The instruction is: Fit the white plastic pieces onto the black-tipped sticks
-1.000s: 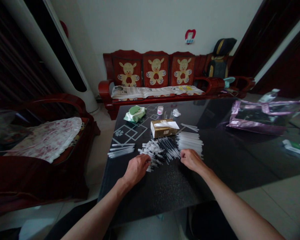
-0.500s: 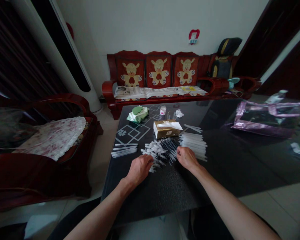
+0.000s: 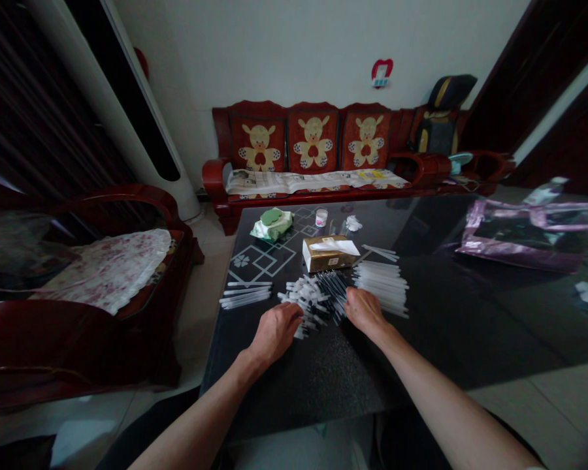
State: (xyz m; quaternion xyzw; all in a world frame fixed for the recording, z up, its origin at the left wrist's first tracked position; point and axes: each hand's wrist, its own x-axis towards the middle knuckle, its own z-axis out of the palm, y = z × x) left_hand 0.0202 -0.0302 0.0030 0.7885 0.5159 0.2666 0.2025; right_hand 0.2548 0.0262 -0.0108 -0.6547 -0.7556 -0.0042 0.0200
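My left hand [image 3: 277, 326] rests at the left front of a heap of small white cap-like pieces [image 3: 304, 290], its fingers bent together; what they hold, if anything, is hidden. Some black-ended bits lie at the heap's near side. My right hand [image 3: 365, 310] reaches to the near right of a bundle of thin dark sticks, like pen refills [image 3: 334, 287]. Its fingertips are pinched, and anything in them is too small to make out. Right beside it lies a row of whitish translucent tubes [image 3: 382, 287], like pen barrels. Several similar slim pieces [image 3: 245, 295] lie at the left edge.
On the dark table [image 3: 323, 385] a gold tissue box [image 3: 328, 260] stands behind the heaps. Farther back are a green wipes pack [image 3: 272, 225], a small cup [image 3: 321, 217] and crumpled white tissue [image 3: 353, 223]. A pink-edged clear bag [image 3: 519, 251] sits at the right.
Both hands stay almost in the same place, with only slight finger movement. The whole view has shifted a little to the right and down.
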